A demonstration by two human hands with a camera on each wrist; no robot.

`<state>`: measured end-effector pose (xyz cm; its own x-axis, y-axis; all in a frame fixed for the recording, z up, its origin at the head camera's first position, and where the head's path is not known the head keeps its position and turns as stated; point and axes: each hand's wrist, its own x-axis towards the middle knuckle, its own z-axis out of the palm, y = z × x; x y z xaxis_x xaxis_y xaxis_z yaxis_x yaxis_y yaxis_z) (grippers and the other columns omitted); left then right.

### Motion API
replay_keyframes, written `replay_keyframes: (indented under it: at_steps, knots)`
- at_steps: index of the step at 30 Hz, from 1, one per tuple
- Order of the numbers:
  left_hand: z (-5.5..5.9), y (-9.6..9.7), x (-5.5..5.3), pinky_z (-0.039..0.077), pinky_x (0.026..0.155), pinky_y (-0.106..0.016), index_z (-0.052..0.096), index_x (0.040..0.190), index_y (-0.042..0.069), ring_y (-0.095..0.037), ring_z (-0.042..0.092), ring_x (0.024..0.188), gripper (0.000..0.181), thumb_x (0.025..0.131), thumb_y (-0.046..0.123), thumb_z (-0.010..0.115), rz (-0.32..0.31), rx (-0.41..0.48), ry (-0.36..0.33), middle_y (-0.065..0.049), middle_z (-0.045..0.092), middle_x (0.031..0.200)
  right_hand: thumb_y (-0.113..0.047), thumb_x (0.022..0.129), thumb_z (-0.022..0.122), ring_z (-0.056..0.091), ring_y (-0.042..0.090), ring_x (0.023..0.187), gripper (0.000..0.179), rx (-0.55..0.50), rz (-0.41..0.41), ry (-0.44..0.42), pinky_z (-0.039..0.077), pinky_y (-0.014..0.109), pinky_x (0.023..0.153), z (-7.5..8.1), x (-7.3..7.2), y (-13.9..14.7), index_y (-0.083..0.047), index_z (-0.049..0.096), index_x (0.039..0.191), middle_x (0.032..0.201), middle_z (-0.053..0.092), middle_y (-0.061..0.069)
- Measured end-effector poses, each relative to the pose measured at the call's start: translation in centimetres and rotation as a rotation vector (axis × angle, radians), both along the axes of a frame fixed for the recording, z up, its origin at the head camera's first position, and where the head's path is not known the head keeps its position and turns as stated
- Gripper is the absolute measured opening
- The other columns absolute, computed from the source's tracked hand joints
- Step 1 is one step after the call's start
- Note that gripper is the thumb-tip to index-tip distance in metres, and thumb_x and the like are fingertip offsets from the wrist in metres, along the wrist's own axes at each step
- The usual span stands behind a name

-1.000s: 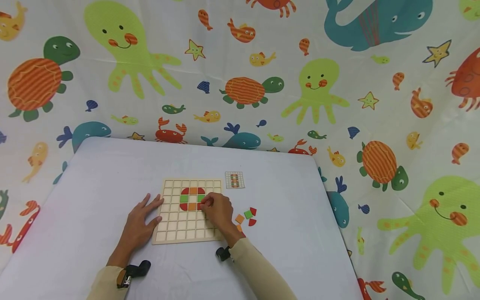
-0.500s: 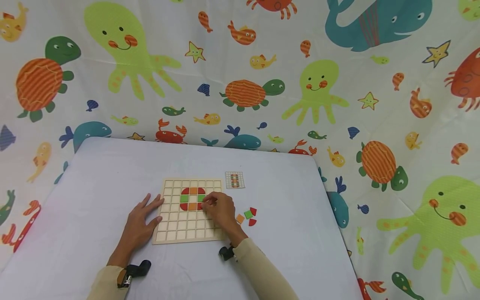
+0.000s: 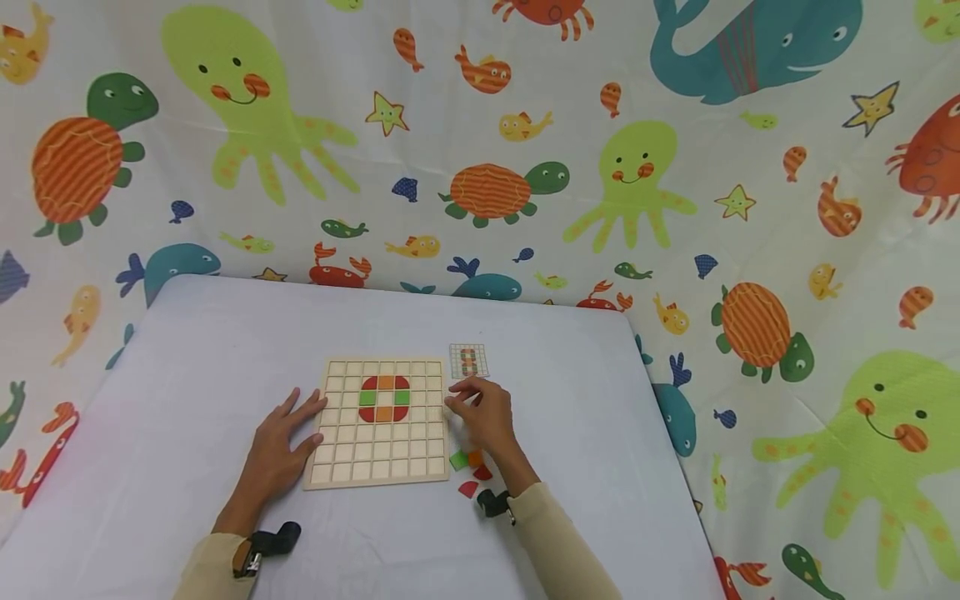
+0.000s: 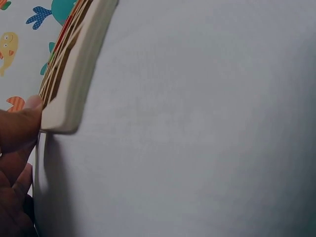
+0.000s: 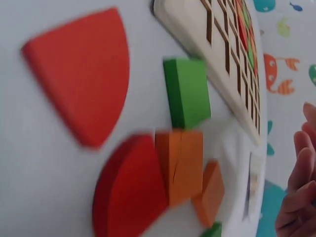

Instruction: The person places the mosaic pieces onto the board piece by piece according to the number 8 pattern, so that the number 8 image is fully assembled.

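A pale wooden grid board (image 3: 375, 472) lies on the white table. Red rounded corners, orange squares and green squares form a ring of tiles (image 3: 384, 413) in its upper cells. My left hand (image 3: 276, 450) rests at the board's left edge with fingers spread; in the left wrist view its thumb (image 4: 32, 111) touches the frame's corner. Just right of the board is my right hand (image 3: 487, 417), fingers loosely bent, thumb and index apart with nothing between them. Under its wrist lie loose tiles: a green square (image 5: 190, 91), orange pieces (image 5: 185, 165) and red quarter-rounds (image 5: 84, 74).
A small pattern card (image 3: 468, 360) lies beyond the board's top right corner, close past my right fingertips. A cloth printed with sea animals (image 3: 487, 190) hangs behind and beside the white table (image 3: 225, 333).
My right hand has left the ring's lower right corner and moved right, off the board. Loose tiles under its forearm now show, while others are covered by the hand. The left hand stays put.
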<state>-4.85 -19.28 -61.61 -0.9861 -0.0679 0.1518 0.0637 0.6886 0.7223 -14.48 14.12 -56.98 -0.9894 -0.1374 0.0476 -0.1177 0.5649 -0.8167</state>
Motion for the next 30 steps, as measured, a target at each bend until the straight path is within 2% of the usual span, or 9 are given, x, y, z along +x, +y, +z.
replay_keyframes:
  at_steps: [9, 19, 30]
  knots:
    - [0.0, 0.0, 0.1, 0.023, 0.123, -0.076, 0.059, 0.149, 0.007, -0.054, 0.031, 0.156, 0.059, 0.092, 0.003, 0.075, 0.002, -0.003, 0.004, -0.021, 0.050, 0.161, -0.023, 0.090, 0.086, 0.055, 0.015, 0.070, 0.017, 0.007, -0.097, -0.022, 0.043, 0.022, 0.057, -0.2, -0.2, 3.7, -0.016, 0.082, 0.106, 0.083, 0.073, -0.005]
    - [0.1, 0.2, 0.0, 0.025, 0.120, -0.078, 0.059, 0.149, 0.006, -0.055, 0.032, 0.155, 0.059, 0.092, 0.003, 0.074, -0.001, -0.004, 0.006, -0.022, 0.050, 0.161, -0.019, 0.092, 0.085, 0.057, 0.020, 0.074, 0.013, 0.001, -0.187, -0.070, 0.046, 0.023, 0.058, -0.6, 0.1, 7.4, -0.019, 0.081, 0.105, 0.086, 0.072, -0.001]
    - [0.1, 0.1, -0.1, 0.024, 0.122, -0.076, 0.059, 0.149, 0.007, -0.054, 0.032, 0.156, 0.059, 0.092, 0.002, 0.075, -0.004, -0.010, 0.007, -0.021, 0.050, 0.161, -0.013, 0.090, 0.085, 0.057, 0.017, 0.077, 0.012, 0.117, -0.168, -0.144, 0.050, 0.023, 0.062, -1.7, 0.9, 10.3, -0.017, 0.083, 0.100, 0.090, 0.074, 0.000]
